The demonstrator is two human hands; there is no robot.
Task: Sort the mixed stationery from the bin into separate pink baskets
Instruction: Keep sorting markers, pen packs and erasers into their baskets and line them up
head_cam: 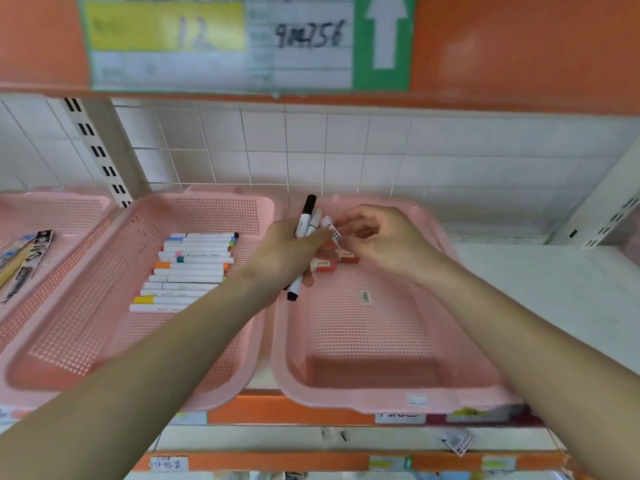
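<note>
Evidently mid-sort, the head view shows three pink baskets side by side along the front edge of the shelf (554, 306). The left hand (287, 258) hangs over the gap between the middle basket (86, 323) and the right basket (346, 398). Its fingers are curled tight round two markers (304, 233), one black-capped and one grey, standing upright in the fist. I judge they are parked there so the other hand can work alone.

The right hand (377, 237) meets it above the far end of the right basket. Its thumb and forefinger pinch a small white block (332, 231) with a barcode label, probably an eraser. Whether the left hand also touches the block I cannot tell.

Just below, a few red-and-white erasers (325, 265) lie at that far end, so the block likely belongs there. A marker row (190, 268) lies neatly across the middle basket, the likely home for the held markers. The left basket (52, 202), toward the shelf's left end, holds packaged pens (24, 261). The bin is out of view.
</note>
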